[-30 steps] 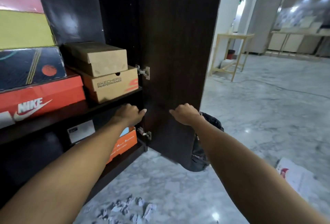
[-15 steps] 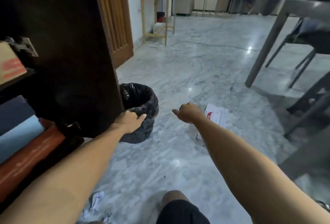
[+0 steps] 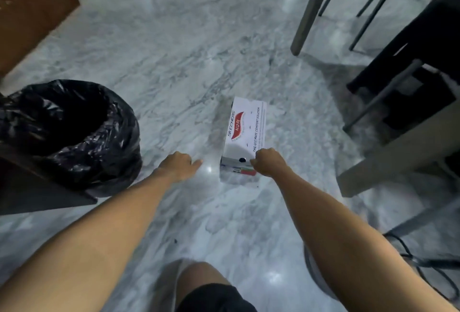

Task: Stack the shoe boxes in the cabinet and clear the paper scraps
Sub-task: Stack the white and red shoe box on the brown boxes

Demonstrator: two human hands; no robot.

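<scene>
Your shoe box lies flat on the marble floor, with your right hand over its near end, fingers curled, though you cannot tell whether that grip actually holds the box. Your left hand hangs loosely curled and holding nothing, just left of the box. A black-lined bin stands near on the left beside a dark cabinet panel, and table legs and a chair crowd the right.
</scene>
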